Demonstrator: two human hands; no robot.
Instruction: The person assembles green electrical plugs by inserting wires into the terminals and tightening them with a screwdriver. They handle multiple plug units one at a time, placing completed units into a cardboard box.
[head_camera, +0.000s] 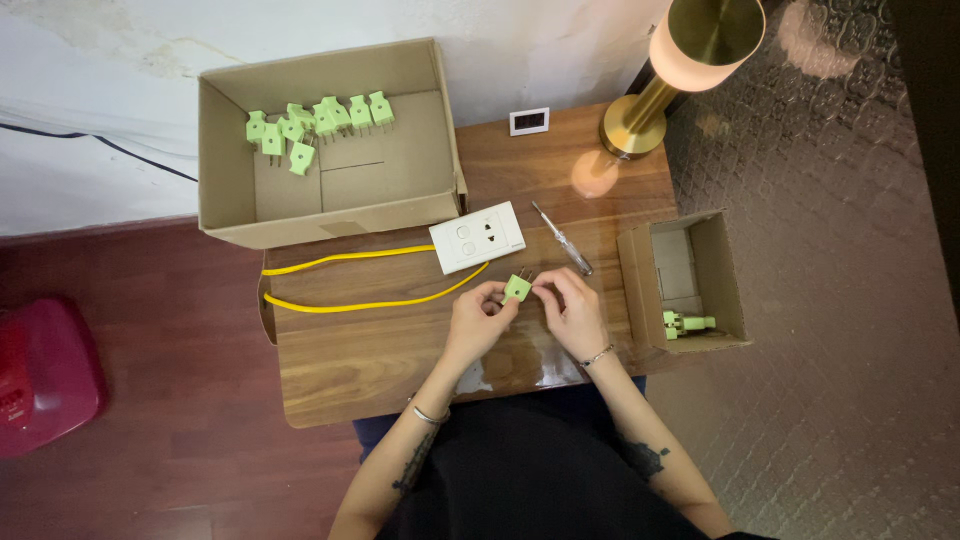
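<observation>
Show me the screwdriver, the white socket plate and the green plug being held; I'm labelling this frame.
screwdriver (562, 240), head view, middle of its shaft.
white socket plate (478, 237), head view, centre of its face.
green plug (517, 288), head view, its body between the left hand (478, 318) and right hand (572, 312).

The table (400, 350) is wood-grain with a smooth, slightly glossy finish. Both boxes, large (225, 160) and small (730, 280), are matt brown cardboard. The plug (517, 288) is pale green plastic; the socket plate (478, 237) is smooth white plastic. The lamp stem (640, 115) is polished brass-coloured metal. The yellow cable (350, 303) looks rubbery.
</observation>
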